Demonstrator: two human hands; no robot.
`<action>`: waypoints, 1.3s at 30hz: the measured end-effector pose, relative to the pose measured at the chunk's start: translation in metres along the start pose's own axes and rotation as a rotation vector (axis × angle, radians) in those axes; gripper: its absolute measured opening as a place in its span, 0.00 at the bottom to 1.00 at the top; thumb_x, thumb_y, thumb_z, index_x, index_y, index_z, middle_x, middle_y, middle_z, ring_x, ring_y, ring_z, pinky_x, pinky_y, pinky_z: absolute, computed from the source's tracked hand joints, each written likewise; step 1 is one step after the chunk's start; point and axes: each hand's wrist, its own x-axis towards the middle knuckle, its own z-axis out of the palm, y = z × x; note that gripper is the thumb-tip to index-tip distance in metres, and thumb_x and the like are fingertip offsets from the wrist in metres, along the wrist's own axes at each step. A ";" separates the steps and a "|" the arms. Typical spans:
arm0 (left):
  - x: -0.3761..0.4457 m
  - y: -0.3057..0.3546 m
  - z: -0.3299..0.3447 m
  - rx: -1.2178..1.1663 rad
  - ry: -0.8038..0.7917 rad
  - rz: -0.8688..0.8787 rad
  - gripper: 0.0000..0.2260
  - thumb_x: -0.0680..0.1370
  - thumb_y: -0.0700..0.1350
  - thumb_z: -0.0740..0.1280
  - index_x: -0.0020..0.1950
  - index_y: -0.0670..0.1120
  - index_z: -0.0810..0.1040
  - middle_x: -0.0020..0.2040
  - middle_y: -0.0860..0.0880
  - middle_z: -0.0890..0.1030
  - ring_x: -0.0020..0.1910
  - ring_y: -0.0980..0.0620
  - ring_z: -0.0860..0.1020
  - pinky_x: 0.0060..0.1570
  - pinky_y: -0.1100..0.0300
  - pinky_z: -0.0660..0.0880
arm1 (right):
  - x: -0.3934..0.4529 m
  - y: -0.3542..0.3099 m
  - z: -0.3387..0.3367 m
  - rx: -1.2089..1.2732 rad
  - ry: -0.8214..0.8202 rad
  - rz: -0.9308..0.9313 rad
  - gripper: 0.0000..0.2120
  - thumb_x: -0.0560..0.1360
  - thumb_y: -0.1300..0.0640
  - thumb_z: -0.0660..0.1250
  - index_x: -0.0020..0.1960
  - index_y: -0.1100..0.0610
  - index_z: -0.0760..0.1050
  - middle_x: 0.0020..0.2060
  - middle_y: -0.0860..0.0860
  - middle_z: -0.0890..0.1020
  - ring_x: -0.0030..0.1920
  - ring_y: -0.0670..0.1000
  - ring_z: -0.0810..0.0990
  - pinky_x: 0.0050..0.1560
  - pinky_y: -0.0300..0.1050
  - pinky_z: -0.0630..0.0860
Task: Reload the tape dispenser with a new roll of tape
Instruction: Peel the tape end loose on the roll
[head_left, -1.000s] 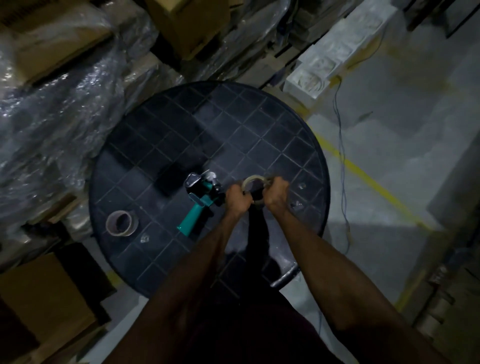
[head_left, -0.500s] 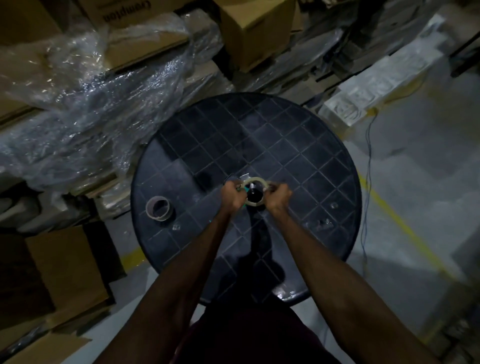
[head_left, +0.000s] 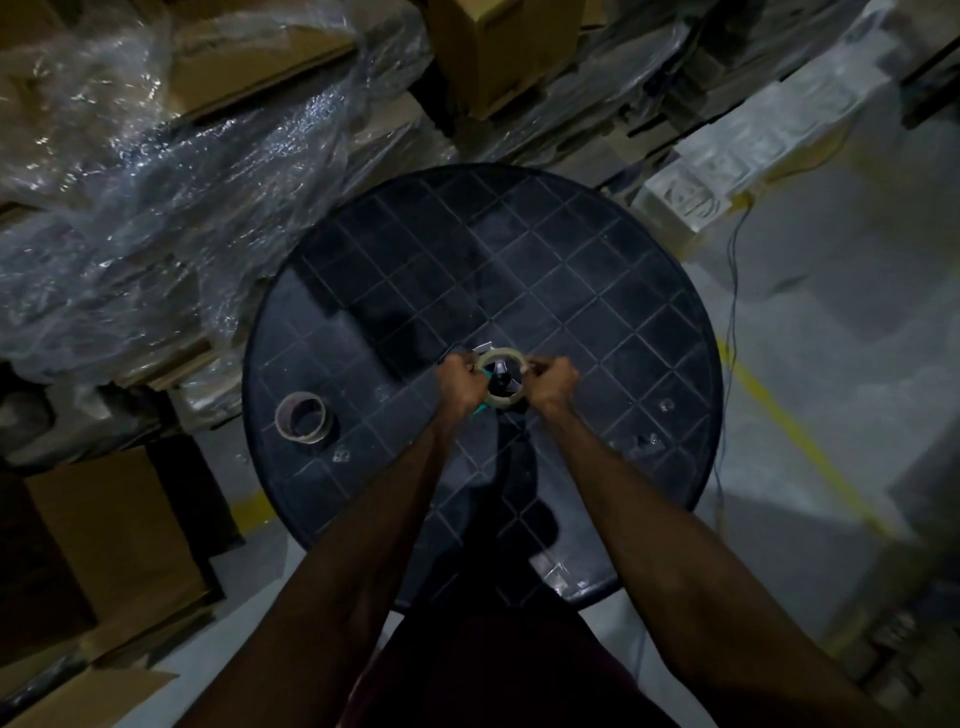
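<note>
Hands meet just below frame centre, over the round table (head_left: 649, 291): left hand (head_left: 460, 382) and right hand (head_left: 553, 382) each pinch one side of the new roll (head_left: 501, 358), held over the dispenser (head_left: 500, 384), whose dark hub shows through the core. For this step, judged best practice is to keep the roll level, centre it on the hub, and press evenly. Farther off, at left, an old roll (head_left: 304, 422) lies flat; no writing is legible.

Round black table (head_left: 597, 291), brown tape roll (head_left: 304, 423)
</note>
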 end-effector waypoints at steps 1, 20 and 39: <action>0.002 -0.001 0.001 0.003 0.006 0.003 0.13 0.76 0.29 0.63 0.56 0.37 0.82 0.54 0.38 0.84 0.50 0.40 0.83 0.44 0.58 0.77 | 0.003 0.001 0.001 -0.005 -0.005 0.002 0.10 0.73 0.65 0.71 0.54 0.62 0.83 0.48 0.59 0.86 0.49 0.55 0.84 0.43 0.37 0.72; 0.040 -0.054 0.027 0.083 0.022 -0.073 0.13 0.71 0.34 0.68 0.53 0.43 0.85 0.49 0.45 0.86 0.49 0.48 0.84 0.53 0.52 0.82 | 0.006 0.018 -0.002 0.088 -0.019 0.064 0.13 0.72 0.64 0.73 0.56 0.63 0.82 0.51 0.58 0.85 0.49 0.52 0.83 0.49 0.36 0.74; 0.038 -0.024 0.014 0.172 0.075 0.004 0.09 0.74 0.38 0.71 0.52 0.41 0.86 0.49 0.41 0.86 0.49 0.44 0.84 0.52 0.53 0.81 | 0.023 0.010 0.005 0.057 0.005 0.048 0.08 0.71 0.60 0.75 0.50 0.61 0.85 0.44 0.55 0.86 0.43 0.52 0.84 0.42 0.37 0.74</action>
